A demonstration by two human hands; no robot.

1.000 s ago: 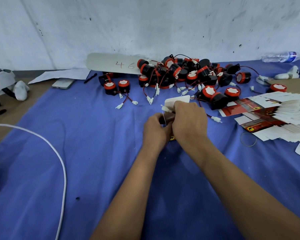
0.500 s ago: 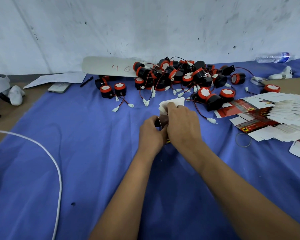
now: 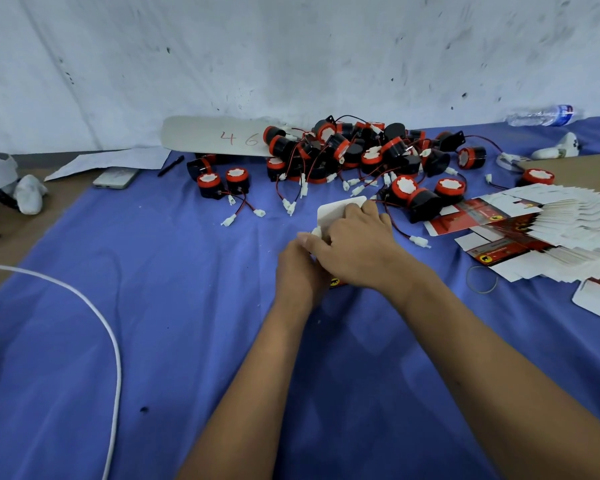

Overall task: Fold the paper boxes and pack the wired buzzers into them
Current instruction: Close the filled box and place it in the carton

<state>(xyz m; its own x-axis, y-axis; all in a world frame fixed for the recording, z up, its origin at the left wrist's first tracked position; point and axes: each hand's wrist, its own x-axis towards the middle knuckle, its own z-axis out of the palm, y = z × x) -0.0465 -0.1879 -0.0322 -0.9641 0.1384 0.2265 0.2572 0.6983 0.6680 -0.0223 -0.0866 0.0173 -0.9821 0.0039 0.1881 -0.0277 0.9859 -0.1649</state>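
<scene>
Box (image 3: 340, 211) sits between my two hands, its white flap standing up just past my right knuckles and a sliver of its printed side showing under my right wrist. My right hand (image 3: 359, 244) lies over the top with fingers curled around it, gripping. My left hand (image 3: 300, 268) is tucked in from the other side, thumb and fingers closed on the box's near edge; a small white plug seems to poke out just above its thumb, so I judge a buzzer is going in, or its wire is being tucked, though my hands hide the inside.

To do this well I should keep the left hand firm as the brace, feed the lead fully inside before bending the flap, and press the tab along its crease, not across it, so the card does not buckle.

Loose buzzers (image 3: 361, 157) lie heaped just beyond my right fingertips, their wires trailing toward me. Flat boxes (image 3: 551, 230) fan out well off to the right of my right hand, on the blue cloth (image 3: 187, 341).
</scene>
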